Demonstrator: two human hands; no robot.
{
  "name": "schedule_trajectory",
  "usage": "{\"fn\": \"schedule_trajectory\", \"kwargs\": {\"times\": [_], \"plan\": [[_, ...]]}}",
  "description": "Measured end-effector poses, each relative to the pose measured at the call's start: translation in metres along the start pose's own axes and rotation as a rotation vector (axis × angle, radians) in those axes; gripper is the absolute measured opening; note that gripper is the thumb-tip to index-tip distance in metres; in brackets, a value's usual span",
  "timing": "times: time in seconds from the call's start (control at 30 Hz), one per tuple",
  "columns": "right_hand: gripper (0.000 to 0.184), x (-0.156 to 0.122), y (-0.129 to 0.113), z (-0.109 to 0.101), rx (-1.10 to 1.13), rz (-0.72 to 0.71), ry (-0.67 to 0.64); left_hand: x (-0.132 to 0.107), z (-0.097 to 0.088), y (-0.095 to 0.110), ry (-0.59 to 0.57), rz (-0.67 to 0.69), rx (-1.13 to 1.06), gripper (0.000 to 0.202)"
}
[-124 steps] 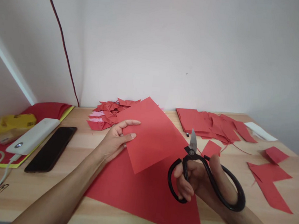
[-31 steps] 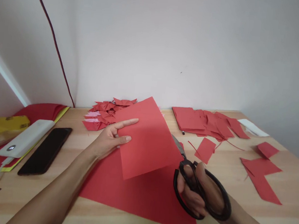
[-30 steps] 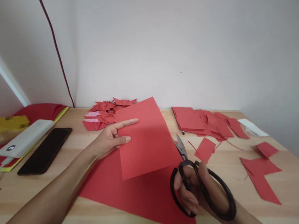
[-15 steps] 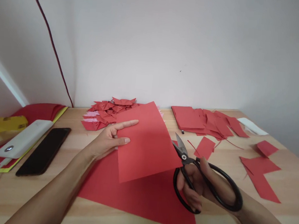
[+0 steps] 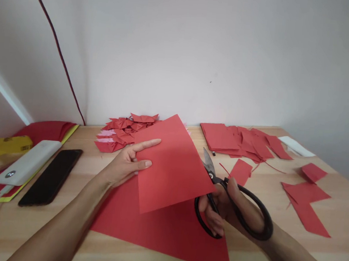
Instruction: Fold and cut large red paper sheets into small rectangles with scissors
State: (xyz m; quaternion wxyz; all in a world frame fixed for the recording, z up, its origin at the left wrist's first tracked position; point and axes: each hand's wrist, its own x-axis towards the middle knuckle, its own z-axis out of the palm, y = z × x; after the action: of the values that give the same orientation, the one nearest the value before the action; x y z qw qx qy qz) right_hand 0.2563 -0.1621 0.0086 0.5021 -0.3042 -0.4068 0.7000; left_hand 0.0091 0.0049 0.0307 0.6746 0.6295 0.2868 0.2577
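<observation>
My left hand [image 5: 132, 161] pinches the left edge of a red paper sheet [image 5: 173, 167], thumb and index finger lying on its near face. The sheet is held tilted above the table. My right hand [image 5: 229, 207] grips black-handled scissors [image 5: 248, 196] at the sheet's right edge. Their blades are spread, and one is partly hidden behind the paper. Beneath lies a larger red sheet [image 5: 163, 233] that reaches the table's front edge.
Folded red and pink paper pieces [image 5: 121, 129] are heaped at the back. Red paper rectangles [image 5: 223, 137] are stacked to their right, with offcuts [image 5: 307, 198] on the right side. A phone [image 5: 51, 175], a white power bank [image 5: 29, 163] and a yellow packet [image 5: 5, 150] lie left.
My right hand has moved the scissors slightly left and up, further onto the sheet's right edge. My left hand keeps its hold on the sheet, which has barely shifted.
</observation>
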Motion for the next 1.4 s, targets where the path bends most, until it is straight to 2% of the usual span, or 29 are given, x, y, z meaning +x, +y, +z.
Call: {"fn": "schedule_trajectory", "kwargs": {"times": [0.17,0.47,0.63,0.73,0.9,1.0,1.17,1.27,1.4], "plan": [[0.070,0.006,0.001,0.008,0.014,-0.026,0.065,0.000,0.001,-0.001,0.013,0.006,-0.003,0.070],[0.072,0.002,0.012,0.013,-0.074,0.004,0.282,0.000,0.002,0.003,0.004,0.011,0.080,0.068],[0.071,0.003,0.016,0.014,-0.067,-0.006,0.304,-0.001,0.001,0.002,0.005,0.035,0.107,0.066],[0.069,0.002,0.015,0.011,-0.038,0.007,0.273,-0.001,0.001,0.003,0.003,0.043,0.144,0.066],[0.071,-0.002,0.007,0.005,0.023,0.058,0.070,-0.001,-0.001,0.004,-0.015,0.038,0.219,0.066],[0.075,-0.006,0.001,0.001,0.004,0.083,-0.008,-0.001,-0.002,0.004,-0.019,0.053,0.262,0.063],[0.077,-0.007,-0.005,-0.004,-0.087,0.149,-0.014,-0.002,-0.002,0.004,-0.041,0.071,0.313,0.059],[0.078,-0.004,-0.003,-0.003,-0.114,0.100,-0.015,-0.002,-0.001,0.004,-0.038,0.092,0.240,0.058],[0.075,0.003,0.001,-0.002,-0.132,-0.017,-0.051,-0.001,0.000,0.001,-0.040,0.022,0.110,0.066]]}}
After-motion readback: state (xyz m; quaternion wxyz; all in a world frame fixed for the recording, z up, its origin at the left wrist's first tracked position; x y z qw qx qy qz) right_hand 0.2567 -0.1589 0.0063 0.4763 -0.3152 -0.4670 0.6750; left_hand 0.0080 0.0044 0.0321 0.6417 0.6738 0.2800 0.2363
